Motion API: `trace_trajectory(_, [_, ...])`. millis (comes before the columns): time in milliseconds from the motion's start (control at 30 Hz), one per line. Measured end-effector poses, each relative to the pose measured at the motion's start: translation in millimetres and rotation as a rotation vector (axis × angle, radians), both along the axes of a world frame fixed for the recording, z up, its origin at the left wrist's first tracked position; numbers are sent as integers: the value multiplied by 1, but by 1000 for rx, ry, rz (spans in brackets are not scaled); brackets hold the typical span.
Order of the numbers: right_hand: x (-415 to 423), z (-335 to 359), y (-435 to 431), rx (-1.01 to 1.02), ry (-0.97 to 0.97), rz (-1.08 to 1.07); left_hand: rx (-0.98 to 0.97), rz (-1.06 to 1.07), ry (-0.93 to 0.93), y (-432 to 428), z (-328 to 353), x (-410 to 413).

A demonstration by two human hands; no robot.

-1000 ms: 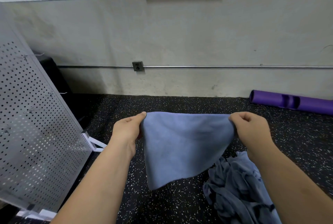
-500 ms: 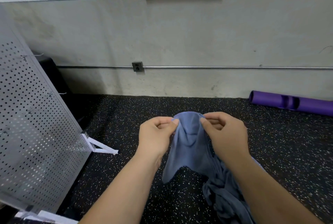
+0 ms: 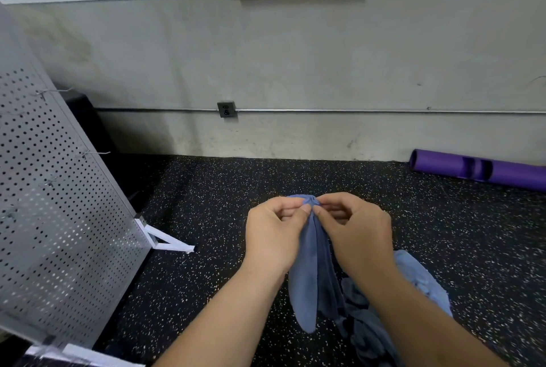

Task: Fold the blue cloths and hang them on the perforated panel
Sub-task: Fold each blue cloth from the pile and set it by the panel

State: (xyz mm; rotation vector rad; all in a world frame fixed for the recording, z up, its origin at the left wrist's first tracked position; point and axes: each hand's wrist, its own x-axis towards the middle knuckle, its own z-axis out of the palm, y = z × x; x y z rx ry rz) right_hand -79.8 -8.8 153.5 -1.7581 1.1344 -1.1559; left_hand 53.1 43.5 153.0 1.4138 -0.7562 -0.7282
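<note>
cloth (image 3: 305, 287): it's hanging in the air over the near middle of the floor (image 3: 221, 204). The top is bunched between both grips and the rest is drooping in a narrow doubled strip, so it looks folded roughly in half.
left grip (image 3: 274, 233): it's pinching the top corner of the cloth with thumb and curled fingers, right up against the other grip.
right grip (image 3: 357, 227): it's doing the same thing, pinching that gathered top edge, with its fingertips touching the left ones.
pile (image 3: 419, 275): more blue cloths are lying crumpled on the floor near its front edge. They're just right of the hanging one and partly hidden by the right forearm. None of them are looking folded.
panel (image 3: 59, 233): it's standing on white feet along the left edge of the floor, well apart from the grips.
hooks (image 3: 88, 154): a few wire ones are sticking out of the panel, and as far as I can see nothing is hanging on them.
progress: I'd say it's early going. One cloth is getting its fold right now and zero are hung.
left to do: I'm guessing this fold needs finishing and then the cloth needs carrying over to a hook. After that it's the same again for everything in the pile, and I can't tell how many that is.
</note>
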Motion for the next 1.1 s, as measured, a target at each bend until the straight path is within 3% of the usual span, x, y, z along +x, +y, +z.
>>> trace_trajectory(367, [1,1,4,-26,4,5,5,-6,-42,1,1,-1])
trace_trajectory(567, [1,3,7,-84,52,1,36,17,26,5,7,-5])
trace_trajectory(833, [-6,1,-6,-40,56,19,35,-117,19,9,14,-4])
trace_trajectory(967, [-10,-4,-17,7,9,66,55,-64,-238,7,5,19])
trace_trajectory(1100, [-17,-4,-26,28,-74,104,169,-87,-679,9,-2,45])
